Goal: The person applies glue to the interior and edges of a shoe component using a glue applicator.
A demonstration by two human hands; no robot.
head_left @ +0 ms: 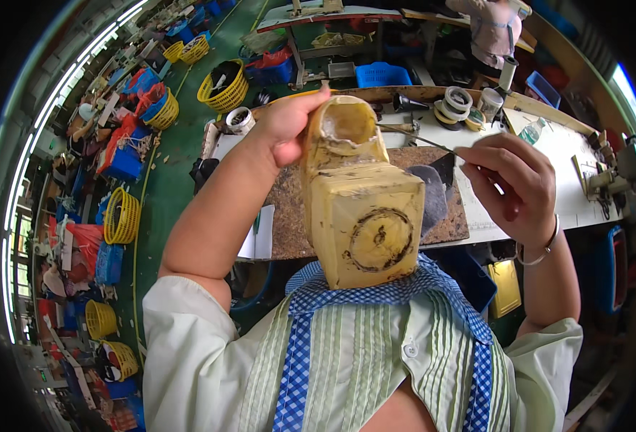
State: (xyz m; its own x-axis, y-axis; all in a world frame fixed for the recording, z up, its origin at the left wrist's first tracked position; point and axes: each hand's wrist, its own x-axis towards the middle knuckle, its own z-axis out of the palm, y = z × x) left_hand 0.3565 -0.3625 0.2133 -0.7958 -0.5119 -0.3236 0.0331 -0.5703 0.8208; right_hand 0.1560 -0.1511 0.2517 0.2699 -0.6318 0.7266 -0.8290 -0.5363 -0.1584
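Observation:
A yellowish plastic jug (375,223) with a cut-open mouth and a dark ring mark on its face tilts in front of my chest. My left hand (289,129) is closed on the jug's side near the mouth, its thumb up along the rim. Over the bench to the right, my right hand (516,176) pinches a thin dark rod (422,138) between thumb and fingers. The rod's far end reaches toward the jug's mouth; whether it touches cannot be made out. A grey cloth (433,198) lies behind the jug, partly hidden by it.
On the white bench (487,209) lies a brown board (289,234). Tape rolls (457,99), a clear jar (490,102) and a plastic bottle (532,131) stand farther back. A machine (624,169) is at right, a white tub (240,120) at left. Another person (492,32) works beyond.

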